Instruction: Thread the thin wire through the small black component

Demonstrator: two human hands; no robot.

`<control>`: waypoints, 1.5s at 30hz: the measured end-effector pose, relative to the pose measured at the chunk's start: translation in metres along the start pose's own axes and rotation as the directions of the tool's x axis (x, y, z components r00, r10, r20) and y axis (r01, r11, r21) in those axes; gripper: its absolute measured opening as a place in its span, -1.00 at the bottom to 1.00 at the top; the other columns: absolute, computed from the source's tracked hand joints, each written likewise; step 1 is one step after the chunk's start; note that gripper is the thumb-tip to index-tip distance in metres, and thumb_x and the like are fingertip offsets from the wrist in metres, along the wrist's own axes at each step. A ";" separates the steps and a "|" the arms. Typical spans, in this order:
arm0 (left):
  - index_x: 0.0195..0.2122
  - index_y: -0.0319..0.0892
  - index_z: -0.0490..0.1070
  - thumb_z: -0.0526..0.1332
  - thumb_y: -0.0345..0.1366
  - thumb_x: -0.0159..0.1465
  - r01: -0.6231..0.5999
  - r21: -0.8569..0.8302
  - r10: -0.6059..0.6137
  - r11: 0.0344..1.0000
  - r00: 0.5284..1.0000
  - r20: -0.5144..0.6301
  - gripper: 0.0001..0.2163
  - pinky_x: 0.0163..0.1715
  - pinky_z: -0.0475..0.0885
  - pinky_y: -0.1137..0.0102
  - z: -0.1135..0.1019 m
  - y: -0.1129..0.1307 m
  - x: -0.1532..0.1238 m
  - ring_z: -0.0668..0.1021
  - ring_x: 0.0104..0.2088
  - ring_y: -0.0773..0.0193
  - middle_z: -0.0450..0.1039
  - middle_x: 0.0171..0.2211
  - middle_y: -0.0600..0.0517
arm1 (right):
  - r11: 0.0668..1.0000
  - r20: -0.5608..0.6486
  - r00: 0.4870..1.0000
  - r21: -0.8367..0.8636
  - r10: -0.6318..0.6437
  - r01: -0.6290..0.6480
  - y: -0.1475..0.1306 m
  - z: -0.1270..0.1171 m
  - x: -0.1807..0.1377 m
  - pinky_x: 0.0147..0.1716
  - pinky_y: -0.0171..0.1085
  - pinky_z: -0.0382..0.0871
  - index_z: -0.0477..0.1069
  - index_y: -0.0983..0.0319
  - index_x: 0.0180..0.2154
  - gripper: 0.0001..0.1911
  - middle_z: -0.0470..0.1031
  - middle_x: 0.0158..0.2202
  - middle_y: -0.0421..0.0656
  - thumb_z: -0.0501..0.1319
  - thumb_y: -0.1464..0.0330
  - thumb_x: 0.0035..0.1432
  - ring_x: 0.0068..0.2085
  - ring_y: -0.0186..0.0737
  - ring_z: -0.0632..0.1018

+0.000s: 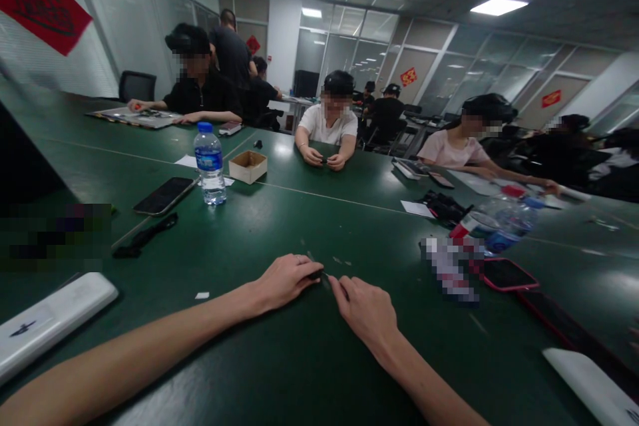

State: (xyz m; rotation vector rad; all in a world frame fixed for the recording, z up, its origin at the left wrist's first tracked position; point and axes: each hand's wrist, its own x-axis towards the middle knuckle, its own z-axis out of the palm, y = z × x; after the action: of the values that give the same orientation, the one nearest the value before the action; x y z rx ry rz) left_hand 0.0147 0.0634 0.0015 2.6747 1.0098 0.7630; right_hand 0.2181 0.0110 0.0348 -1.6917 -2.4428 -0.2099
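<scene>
My left hand (284,279) rests on the green table (299,346) with its fingers curled and pinched on a small dark object (318,274). My right hand (363,309) lies just to the right, fingers closed, its fingertips meeting the same small dark piece. The piece is too small to name. A few tiny pale bits (342,260) lie on the table just beyond the hands.
A water bottle (210,163), a black phone (164,195), a cardboard box (248,166) and a black strap (144,237) sit at the left. A pink-cased phone (506,273) and a lying bottle (504,219) are at the right. White cases (50,319) flank me. Several people sit across.
</scene>
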 end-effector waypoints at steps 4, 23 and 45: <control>0.03 -0.18 0.33 0.11 -0.30 0.34 -0.053 0.066 0.052 0.996 0.999 0.013 -0.75 -0.19 0.44 0.28 0.001 0.002 0.000 0.53 -0.18 0.19 0.47 -0.14 -0.08 | 1.000 0.005 1.000 0.011 0.004 -0.004 -0.001 0.001 -0.003 -0.64 -0.43 0.09 0.44 0.24 -0.36 -0.43 0.47 -0.48 -0.16 -0.22 0.12 0.37 -0.59 -0.41 0.38; -0.09 -0.24 0.33 0.04 -0.25 0.37 -0.034 0.086 0.026 0.996 0.996 0.085 -0.79 -0.27 0.45 0.37 -0.015 0.016 -0.003 0.51 -0.24 0.22 0.46 -0.24 -0.05 | 0.983 -0.124 0.983 0.105 -0.136 0.149 0.015 0.012 -0.004 -0.65 -0.45 0.04 0.46 0.28 -0.43 -0.47 0.42 -0.57 -0.20 -0.13 0.17 0.36 -0.63 -0.48 0.34; -0.02 -0.15 0.42 0.13 -0.26 0.32 0.101 -0.199 -0.105 0.975 0.994 -0.006 -0.76 -0.20 0.43 0.40 -0.010 0.006 -0.001 0.53 -0.26 0.29 0.48 -0.20 -0.01 | 0.998 -0.073 0.995 0.001 -0.063 0.064 0.009 0.010 0.001 -0.62 -0.42 0.04 0.40 0.24 -0.43 -0.48 0.42 -0.52 -0.19 -0.16 0.12 0.35 -0.58 -0.43 0.38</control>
State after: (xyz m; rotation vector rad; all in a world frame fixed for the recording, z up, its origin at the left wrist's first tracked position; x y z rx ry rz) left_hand 0.0124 0.0586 0.0114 2.4313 1.0101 0.8201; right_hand 0.2257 0.0173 0.0257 -1.5777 -2.4444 -0.2703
